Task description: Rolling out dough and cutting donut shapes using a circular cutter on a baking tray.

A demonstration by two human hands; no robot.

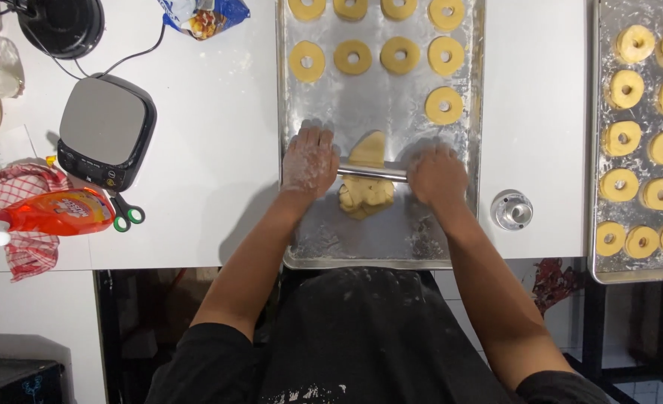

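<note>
Both hands, the floured left hand (308,161) and the right hand (436,174), are closed over the ends of a metal rolling pin (371,173) lying crosswise over the lump of yellow dough (366,191), midway between them on the floured baking tray (309,239).

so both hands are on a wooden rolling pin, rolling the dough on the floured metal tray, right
Not quite: the rolling pin is shiny metal, not wooden. The head view shows the left hand and right hand on its ends, rolling the dough on the floured metal tray.
</note>
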